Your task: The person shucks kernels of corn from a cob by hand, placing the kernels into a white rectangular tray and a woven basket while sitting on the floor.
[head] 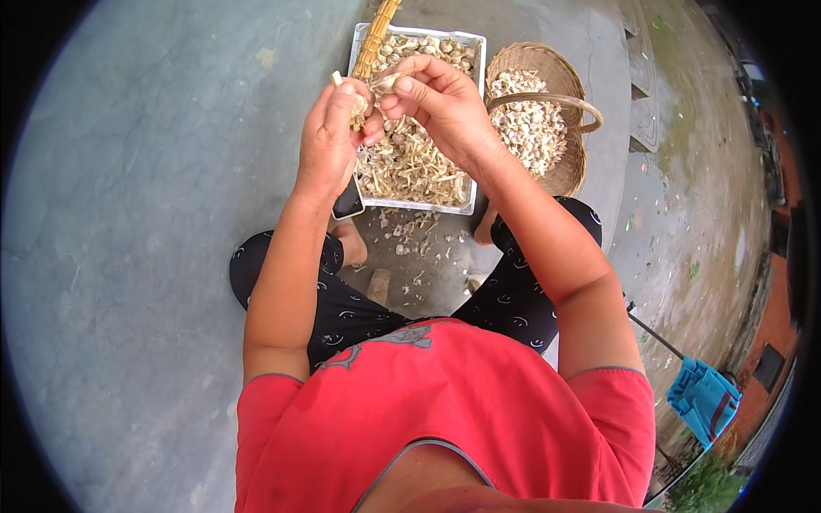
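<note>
My left hand [330, 138] grips a partly broken garlic bulb [358, 114], its cut stem poking up past my thumb. Close on its right, my right hand [442, 109] pinches a pale garlic piece [387, 83] between thumb and fingertips. Both hands are above a white plastic crate [417, 206]. Whole garlic bulbs [426, 46] fill the crate's far part, while dry stalks and husks [410, 170] cover its near part. To the right of the crate, a wicker basket [574, 151] with an arched handle holds many loose garlic cloves [529, 122].
A bundled straw-like handle [378, 35] slants over the crate's far left corner. By the crate's near left corner is a dark-screened phone [348, 200]. Husk scraps [410, 240] litter the concrete floor [160, 211] between my feet. Farther right hangs a blue cloth item [702, 401].
</note>
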Demonstrator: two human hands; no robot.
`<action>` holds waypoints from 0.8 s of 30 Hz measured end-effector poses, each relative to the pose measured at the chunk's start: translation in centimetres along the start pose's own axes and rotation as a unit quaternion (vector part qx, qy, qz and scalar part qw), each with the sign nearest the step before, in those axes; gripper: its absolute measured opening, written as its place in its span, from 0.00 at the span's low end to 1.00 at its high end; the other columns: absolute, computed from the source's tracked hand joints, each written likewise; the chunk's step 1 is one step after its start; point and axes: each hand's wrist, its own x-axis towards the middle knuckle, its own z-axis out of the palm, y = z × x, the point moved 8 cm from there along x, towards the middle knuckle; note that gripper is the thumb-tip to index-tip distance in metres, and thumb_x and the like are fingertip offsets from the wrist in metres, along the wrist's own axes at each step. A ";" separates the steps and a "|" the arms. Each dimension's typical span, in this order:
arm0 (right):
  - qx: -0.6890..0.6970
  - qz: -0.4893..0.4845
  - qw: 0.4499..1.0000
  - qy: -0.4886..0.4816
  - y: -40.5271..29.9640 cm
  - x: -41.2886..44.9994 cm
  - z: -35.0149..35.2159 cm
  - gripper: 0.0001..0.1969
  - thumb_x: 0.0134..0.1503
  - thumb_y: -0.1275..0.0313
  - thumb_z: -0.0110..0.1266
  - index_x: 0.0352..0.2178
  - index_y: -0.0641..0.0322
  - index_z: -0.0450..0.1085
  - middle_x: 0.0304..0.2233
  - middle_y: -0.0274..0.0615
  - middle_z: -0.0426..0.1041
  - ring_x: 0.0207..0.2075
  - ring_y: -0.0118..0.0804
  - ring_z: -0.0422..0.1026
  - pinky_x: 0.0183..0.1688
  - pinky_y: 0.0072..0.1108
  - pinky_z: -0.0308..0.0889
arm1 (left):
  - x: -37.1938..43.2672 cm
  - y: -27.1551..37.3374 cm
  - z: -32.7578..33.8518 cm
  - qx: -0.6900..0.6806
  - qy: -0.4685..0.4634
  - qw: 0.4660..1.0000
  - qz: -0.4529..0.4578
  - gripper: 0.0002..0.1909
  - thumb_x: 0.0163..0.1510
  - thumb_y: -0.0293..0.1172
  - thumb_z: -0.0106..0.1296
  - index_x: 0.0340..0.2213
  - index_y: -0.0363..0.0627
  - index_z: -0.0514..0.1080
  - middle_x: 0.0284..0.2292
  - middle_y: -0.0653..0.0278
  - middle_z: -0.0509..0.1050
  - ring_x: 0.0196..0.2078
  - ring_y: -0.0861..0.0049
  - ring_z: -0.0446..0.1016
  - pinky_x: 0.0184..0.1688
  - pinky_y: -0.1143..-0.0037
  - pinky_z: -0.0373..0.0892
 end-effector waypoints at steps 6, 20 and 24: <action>-0.083 0.015 0.996 0.017 -0.1 0.0 -0.3 0.07 0.54 0.76 0.53 0.35 0.67 0.68 0.30 0.39 0.73 0.29 0.26 0.72 0.35 0.17 0.69 | 0.2 0.7 0.1 0.096 -0.011 0.994 0.044 0.07 0.55 0.28 0.50 0.33 0.39 0.65 0.25 0.69 0.68 0.22 0.87 0.64 0.22 0.83 0.61; -0.012 0.014 0.996 0.088 1.0 -0.4 -0.3 0.05 0.49 0.80 0.43 0.29 0.65 0.65 0.18 0.32 0.64 0.17 0.20 0.60 0.19 0.13 0.54 | -0.6 1.9 1.1 0.421 0.075 0.886 0.180 0.07 0.51 0.25 0.52 0.32 0.39 0.67 0.24 0.65 0.72 0.21 0.81 0.70 0.23 0.79 0.66; 0.099 0.053 0.990 0.090 1.0 -0.6 -0.2 0.09 0.48 0.82 0.41 0.32 0.66 0.66 0.18 0.32 0.63 0.17 0.20 0.60 0.19 0.13 0.54 | 0.3 -0.6 0.8 0.041 -0.032 0.999 -0.001 0.09 0.57 0.31 0.45 0.36 0.38 0.66 0.24 0.69 0.67 0.17 0.91 0.54 0.19 0.87 0.52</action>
